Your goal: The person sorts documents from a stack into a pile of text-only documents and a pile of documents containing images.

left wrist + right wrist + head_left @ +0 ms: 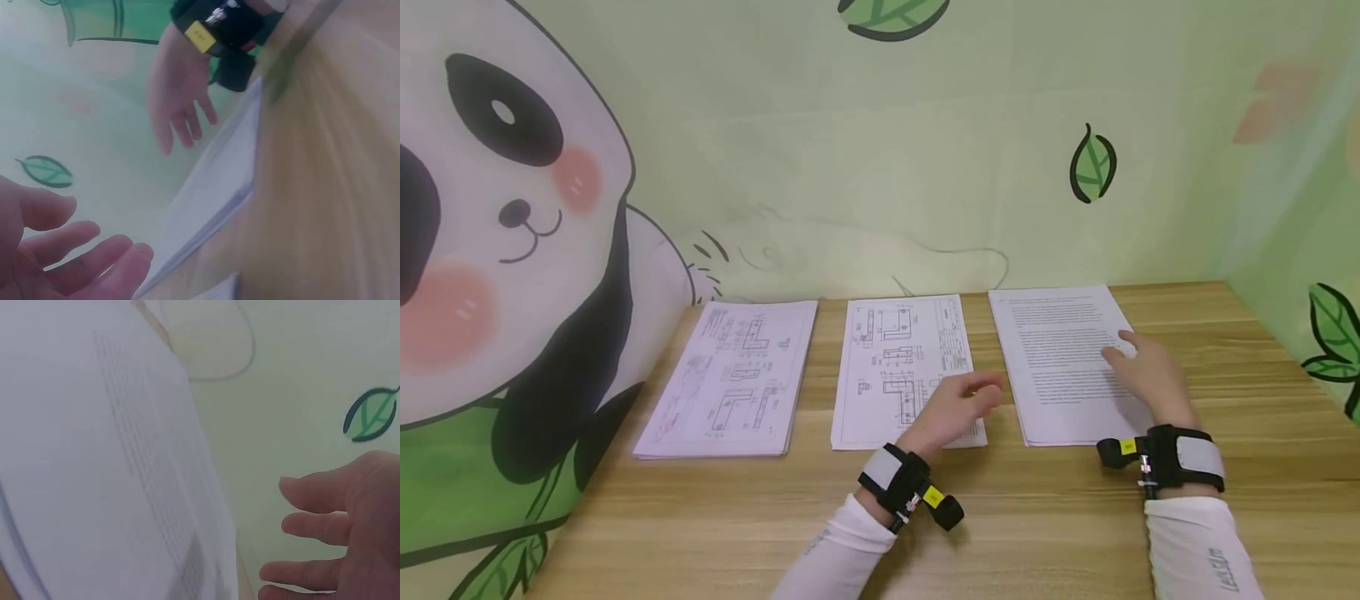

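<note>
Three stacks of paper lie side by side on the table. The right stack of printed text pages [1060,350] has my right hand [1153,379] over its right edge, fingers spread and holding nothing. In the right wrist view the fingers [312,528] are apart from the sheets. My left hand [951,408] hovers above the lower right part of the middle stack of technical drawings [880,375], fingers loosely bent with nothing between them. Farther left lies another stack of drawings [730,379], touched by neither hand. Part of the middle stack is hidden behind the left hand.
The wooden table [1037,533] runs up to a pale green backdrop [880,183] printed with leaves and a large panda [550,208]. Each wrist wears a black strap with a small camera; the left wrist's strap [895,479] sits above the table's front part.
</note>
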`<state>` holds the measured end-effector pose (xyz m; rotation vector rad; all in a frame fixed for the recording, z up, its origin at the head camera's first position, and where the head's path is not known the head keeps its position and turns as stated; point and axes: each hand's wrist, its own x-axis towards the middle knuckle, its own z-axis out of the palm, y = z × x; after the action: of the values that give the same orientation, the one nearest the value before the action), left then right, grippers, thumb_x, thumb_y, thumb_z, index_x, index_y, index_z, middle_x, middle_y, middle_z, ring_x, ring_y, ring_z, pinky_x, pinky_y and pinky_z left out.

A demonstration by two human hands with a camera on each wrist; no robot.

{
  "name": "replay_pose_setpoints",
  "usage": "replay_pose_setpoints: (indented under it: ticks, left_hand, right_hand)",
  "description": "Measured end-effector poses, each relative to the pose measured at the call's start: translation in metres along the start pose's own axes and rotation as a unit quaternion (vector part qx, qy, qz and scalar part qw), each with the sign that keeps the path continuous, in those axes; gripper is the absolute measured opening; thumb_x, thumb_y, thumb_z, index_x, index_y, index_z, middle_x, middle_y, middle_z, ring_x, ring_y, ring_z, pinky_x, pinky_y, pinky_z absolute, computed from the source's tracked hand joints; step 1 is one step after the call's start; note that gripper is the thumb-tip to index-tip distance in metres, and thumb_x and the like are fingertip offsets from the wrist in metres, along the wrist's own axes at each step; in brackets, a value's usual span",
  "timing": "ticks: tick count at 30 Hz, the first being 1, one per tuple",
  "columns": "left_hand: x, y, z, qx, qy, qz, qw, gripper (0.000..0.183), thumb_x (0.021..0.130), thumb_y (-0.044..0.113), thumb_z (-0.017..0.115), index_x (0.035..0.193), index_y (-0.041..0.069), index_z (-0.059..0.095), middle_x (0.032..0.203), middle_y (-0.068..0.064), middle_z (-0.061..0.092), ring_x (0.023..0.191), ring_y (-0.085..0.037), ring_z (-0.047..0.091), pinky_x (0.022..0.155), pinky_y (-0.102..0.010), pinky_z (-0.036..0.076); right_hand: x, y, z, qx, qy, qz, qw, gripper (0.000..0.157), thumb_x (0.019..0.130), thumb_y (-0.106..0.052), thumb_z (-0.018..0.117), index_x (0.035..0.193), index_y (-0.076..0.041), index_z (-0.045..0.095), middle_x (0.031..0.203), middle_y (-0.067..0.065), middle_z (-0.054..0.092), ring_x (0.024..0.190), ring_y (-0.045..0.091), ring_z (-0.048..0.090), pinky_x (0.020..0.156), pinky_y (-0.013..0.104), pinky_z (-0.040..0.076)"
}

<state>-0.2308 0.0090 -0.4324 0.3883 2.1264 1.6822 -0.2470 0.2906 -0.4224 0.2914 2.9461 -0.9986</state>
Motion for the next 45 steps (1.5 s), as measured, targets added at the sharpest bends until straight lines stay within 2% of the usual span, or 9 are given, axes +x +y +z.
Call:
replay_pose_setpoints:
  ticks: [5,12,18,22,26,31,37,41,45]
  left_hand:
    - [-0.007,0.009,-0.027,0.017,0.026,0.017,0.9994,0.036,0.093,0.036,0.051,0.127,0.024,0.057,0.13,-0.004,0.06,0.112,-0.019,0.061,0.099,-0.039,0.048]
    - [-0.021,0.017,-0.07,0.007,0.081,0.054,0.9952,0.038,0.095,0.031,0.05,0.13,0.016,0.054,0.13,-0.011,0.058,0.114,-0.021,0.059,0.101,-0.041,0.047]
    - [-0.04,0.02,-0.107,0.024,0.141,0.047,0.9886,0.038,0.095,0.033,0.05,0.13,0.018,0.054,0.129,-0.008,0.058,0.117,-0.024,0.057,0.104,-0.045,0.044]
    - [-0.054,0.02,-0.13,0.049,0.181,0.044,0.9813,0.041,0.094,0.034,0.05,0.132,0.018,0.052,0.129,-0.006,0.059,0.118,-0.023,0.056,0.104,-0.045,0.043]
    - [-0.068,0.02,-0.151,0.062,0.206,0.04,0.9757,0.043,0.095,0.035,0.049,0.135,0.018,0.049,0.134,-0.005,0.056,0.12,-0.024,0.054,0.105,-0.046,0.042]
    - [-0.079,0.003,-0.179,0.085,0.231,0.022,0.9689,0.047,0.094,0.041,0.049,0.136,0.021,0.047,0.14,-0.006,0.05,0.122,-0.027,0.052,0.105,-0.05,0.04]
    - [-0.09,-0.017,-0.211,0.108,0.254,-0.005,0.9612,0.05,0.095,0.04,0.046,0.139,0.018,0.044,0.143,-0.01,0.047,0.128,-0.03,0.047,0.108,-0.052,0.036]
    - [-0.102,-0.029,-0.228,0.131,0.278,-0.054,0.9499,0.052,0.096,0.04,0.044,0.142,0.016,0.04,0.147,-0.014,0.04,0.134,-0.033,0.038,0.111,-0.054,0.029]
    - [-0.114,-0.039,-0.243,0.17,0.279,-0.113,0.9384,0.059,0.095,0.049,0.038,0.145,0.018,0.033,0.15,-0.017,0.034,0.137,-0.037,0.031,0.11,-0.059,0.027]
  right_hand:
    - [0.001,-0.023,0.01,0.037,0.041,-0.042,0.998,0.057,0.097,-0.033,0.041,0.137,0.006,0.039,0.135,0.041,0.039,0.122,0.057,0.036,0.094,0.068,0.035]
    - [-0.001,-0.054,0.028,0.101,0.046,-0.094,0.989,0.051,0.097,-0.033,0.043,0.136,0.001,0.045,0.136,0.033,0.045,0.124,0.049,0.041,0.097,0.064,0.037]
    - [-0.005,-0.071,0.03,0.11,0.069,-0.136,0.982,0.047,0.097,-0.029,0.045,0.133,0.0,0.048,0.133,0.03,0.05,0.122,0.045,0.045,0.097,0.061,0.037]
    - [-0.008,-0.085,0.033,0.125,0.06,-0.154,0.978,0.046,0.097,-0.028,0.046,0.133,-0.001,0.05,0.134,0.027,0.051,0.122,0.043,0.046,0.097,0.06,0.039]
    - [-0.013,-0.101,0.042,0.132,0.044,-0.171,0.975,0.044,0.096,-0.026,0.047,0.133,-0.003,0.05,0.136,0.024,0.05,0.124,0.041,0.045,0.096,0.059,0.041]
    - [-0.017,-0.118,0.06,0.142,0.026,-0.186,0.972,0.042,0.096,-0.023,0.048,0.133,-0.005,0.05,0.136,0.022,0.052,0.125,0.038,0.046,0.097,0.056,0.043]
    - [-0.023,-0.141,0.084,0.128,0.005,-0.2,0.971,0.041,0.095,-0.025,0.05,0.133,-0.008,0.051,0.132,0.021,0.055,0.122,0.037,0.05,0.098,0.055,0.043]
    - [-0.029,-0.157,0.105,0.127,-0.011,-0.217,0.968,0.04,0.094,-0.024,0.051,0.131,-0.01,0.053,0.131,0.019,0.057,0.123,0.035,0.051,0.1,0.053,0.044]
    - [-0.033,-0.168,0.126,0.125,-0.022,-0.219,0.967,0.038,0.094,-0.024,0.052,0.13,-0.012,0.055,0.131,0.014,0.059,0.124,0.031,0.05,0.101,0.051,0.043]
